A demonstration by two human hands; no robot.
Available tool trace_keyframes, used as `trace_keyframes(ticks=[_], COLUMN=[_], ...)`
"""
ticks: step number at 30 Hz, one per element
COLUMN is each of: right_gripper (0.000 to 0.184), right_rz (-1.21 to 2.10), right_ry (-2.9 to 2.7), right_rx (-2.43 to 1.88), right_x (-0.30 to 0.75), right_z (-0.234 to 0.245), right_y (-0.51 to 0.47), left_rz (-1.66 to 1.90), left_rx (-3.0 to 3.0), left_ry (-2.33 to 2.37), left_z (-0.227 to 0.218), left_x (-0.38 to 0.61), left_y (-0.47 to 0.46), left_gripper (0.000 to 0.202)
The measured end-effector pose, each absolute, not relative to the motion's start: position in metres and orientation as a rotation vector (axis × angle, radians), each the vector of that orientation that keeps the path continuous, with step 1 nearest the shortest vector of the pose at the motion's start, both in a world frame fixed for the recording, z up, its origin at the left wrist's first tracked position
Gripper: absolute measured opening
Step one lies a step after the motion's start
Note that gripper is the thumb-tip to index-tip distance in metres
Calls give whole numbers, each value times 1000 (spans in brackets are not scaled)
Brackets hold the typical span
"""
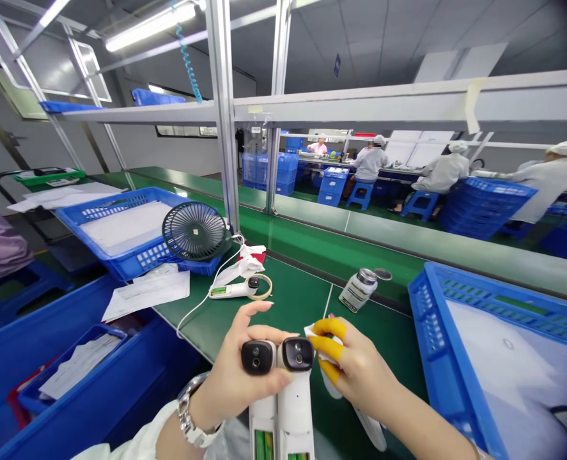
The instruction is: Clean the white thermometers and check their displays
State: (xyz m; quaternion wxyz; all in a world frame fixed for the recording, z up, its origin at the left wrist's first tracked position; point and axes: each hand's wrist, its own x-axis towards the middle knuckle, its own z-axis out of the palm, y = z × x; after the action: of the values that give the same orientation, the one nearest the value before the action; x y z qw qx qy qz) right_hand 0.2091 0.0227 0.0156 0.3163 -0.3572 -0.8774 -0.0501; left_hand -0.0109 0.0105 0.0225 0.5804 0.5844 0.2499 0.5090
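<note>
My left hand (233, 374) is closed round two white hand-held devices (283, 402) with black round heads, held upright side by side at the bottom centre. My right hand (355, 370), with yellow finger cots on two fingertips, pinches a small white cloth (330, 383) against the black head of the right device. A metal watch sits on my left wrist. Another white device (233, 291) of the same kind lies on the green table (293, 300) behind, next to a ring of tape (264, 289).
A small black fan (194, 231) leans on a blue tray (120, 233) at the left. A small bottle (360, 289) lies at centre right. A large blue tray (498, 358) fills the right. Blue bins stand at lower left. Other people in white sit beyond the conveyor.
</note>
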Motion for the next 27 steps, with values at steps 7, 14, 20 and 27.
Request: trace_keyframes(ticks=[7,14,20,27], right_gripper=[24,26,26,26], right_rz=[-122,-153,-188,-203], right_ry=[-2330,-2338,-2339,-2335], right_rx=[-924,-944,-955,-953], right_x=[207,208,209,208], right_z=[16,17,18,21], right_y=[23,21,22,21], left_rz=[1152,1151,1134,1097], left_rx=[1292,1287,1266,1220], left_ry=[528,563,575,596], left_z=[23,27,28,24], left_x=[-15,-15,-15,-15], left_y=[5,4,4,7], left_gripper=[74,69,69,69])
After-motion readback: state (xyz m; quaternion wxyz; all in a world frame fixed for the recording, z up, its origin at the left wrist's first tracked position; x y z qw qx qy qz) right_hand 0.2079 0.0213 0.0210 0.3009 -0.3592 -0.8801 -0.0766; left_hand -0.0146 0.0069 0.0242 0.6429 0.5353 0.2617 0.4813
